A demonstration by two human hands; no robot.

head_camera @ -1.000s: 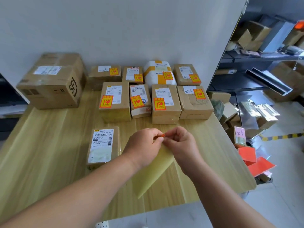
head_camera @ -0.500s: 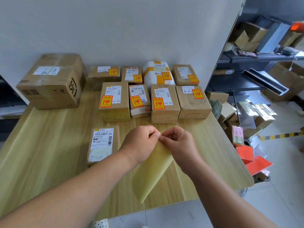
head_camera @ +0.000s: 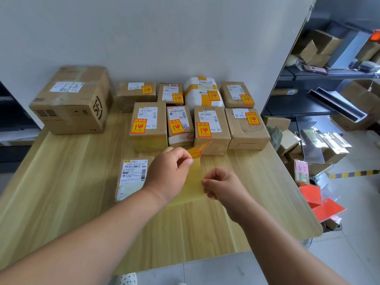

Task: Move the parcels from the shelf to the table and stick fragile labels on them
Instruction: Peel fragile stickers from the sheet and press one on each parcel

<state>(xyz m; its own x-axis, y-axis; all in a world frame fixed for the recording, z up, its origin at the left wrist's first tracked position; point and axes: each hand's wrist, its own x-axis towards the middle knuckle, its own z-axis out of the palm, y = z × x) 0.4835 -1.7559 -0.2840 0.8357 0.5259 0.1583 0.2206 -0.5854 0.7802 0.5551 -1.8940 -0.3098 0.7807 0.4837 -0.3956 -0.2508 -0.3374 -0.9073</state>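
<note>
Pale wood tabletop [head_camera: 61,192] runs up to a grey wall, with dark shelf [head_camera: 320,74] units off to the right holding more cardboard boxes. Against the wall at the left sits a large brown carton [head_camera: 72,99], well apart from the rest. Beside it two rows of smaller parcels stand touching one another: the back row includes a white padded parcel [head_camera: 202,93] banded with yellow tape, and the front row has four brown boxes, each parcel in both rows bearing an orange fragile sticker. Nearer the person, alone, lies an unlabelled parcel [head_camera: 131,175] with only a white shipping label on top; its right end is hidden behind the left wrist. On the floor past the right edge of the tabletop lie loose boxes, clear plastic sleeves and red sheets [head_camera: 316,200]. Above the middle of the tabletop the left hand [head_camera: 168,173] pinches the corner of an orange fragile label [head_camera: 198,151], fingers closed on it, the label curling upward off a yellow backing sheet [head_camera: 194,182]. The right hand [head_camera: 222,184] grips the sheet's right edge between thumb and fingers, lower than the left.
</note>
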